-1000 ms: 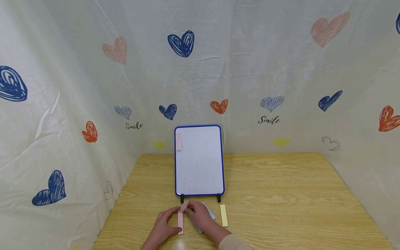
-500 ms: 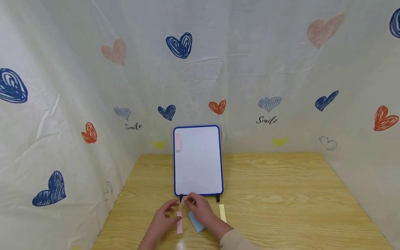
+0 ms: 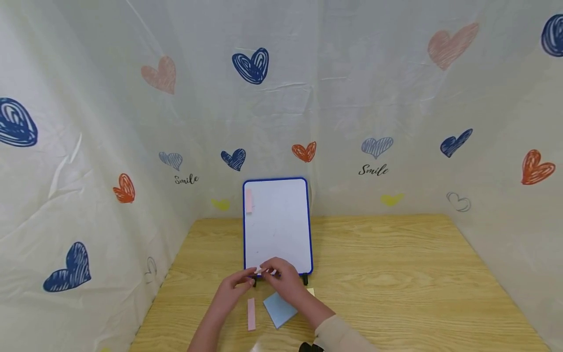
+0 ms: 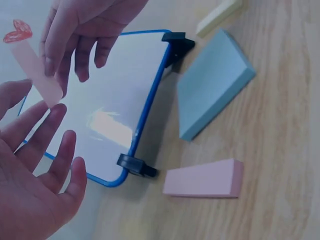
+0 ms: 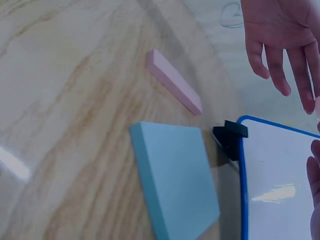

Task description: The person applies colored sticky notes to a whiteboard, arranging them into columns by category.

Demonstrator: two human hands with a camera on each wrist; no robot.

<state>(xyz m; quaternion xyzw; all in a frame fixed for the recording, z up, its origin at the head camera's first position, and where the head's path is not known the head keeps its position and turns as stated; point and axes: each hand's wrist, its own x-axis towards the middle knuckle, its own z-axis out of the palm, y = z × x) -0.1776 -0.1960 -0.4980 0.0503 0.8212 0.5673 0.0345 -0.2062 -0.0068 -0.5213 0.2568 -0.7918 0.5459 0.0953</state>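
Note:
A thin pink sticky note strip [image 3: 258, 270] is up between both hands, over the lower edge of the whiteboard [image 3: 278, 225]. My right hand [image 3: 285, 281] pinches it between thumb and finger. The fingertips of my left hand [image 4: 40, 170] are at the strip's lower end, fingers spread and mostly straight. Below the hands lies a narrow pink sticky note pad [image 3: 251, 314] on the table. To its right is a square blue sticky note pad [image 3: 279, 310], partly under the right forearm in the head view. Another pink strip [image 3: 249, 201] is stuck at the board's upper left.
The whiteboard has a blue frame and stands upright on black feet [image 3: 305, 279]. A yellow pad [image 4: 218, 17] lies beyond the blue one, mostly hidden by the right arm in the head view. A heart-printed curtain [image 3: 343, 112] hangs behind the wooden table [image 3: 387, 274].
Both hands have risen away from the pink pad toward the board. The strip has come off the pad in the right hand's pinch. More of the blue pad now shows.

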